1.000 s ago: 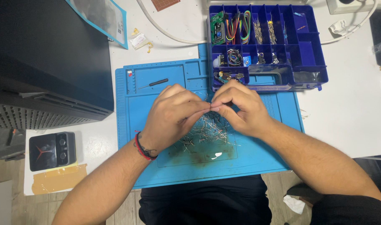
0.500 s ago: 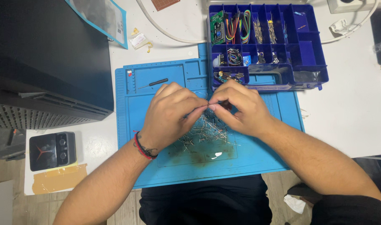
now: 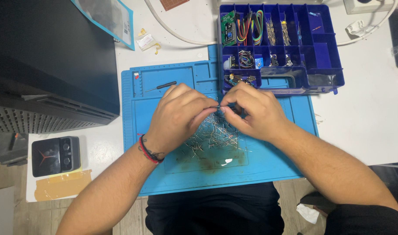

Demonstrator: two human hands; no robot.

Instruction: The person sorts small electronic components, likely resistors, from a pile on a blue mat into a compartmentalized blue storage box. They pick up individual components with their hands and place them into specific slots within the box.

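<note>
- A thin wire component is sitting pinched between both hands, just above the pile of components on the blue mat.
- The left hand and right hand are meeting fingertip to fingertip — both closed on it.

Two hands, one screwdriver

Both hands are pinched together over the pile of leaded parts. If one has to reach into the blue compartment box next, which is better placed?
Probably the right hand: it sits just below the blue compartment box, near its front edge. The left hand lies farther off, nearer the small screwdriver.
</note>
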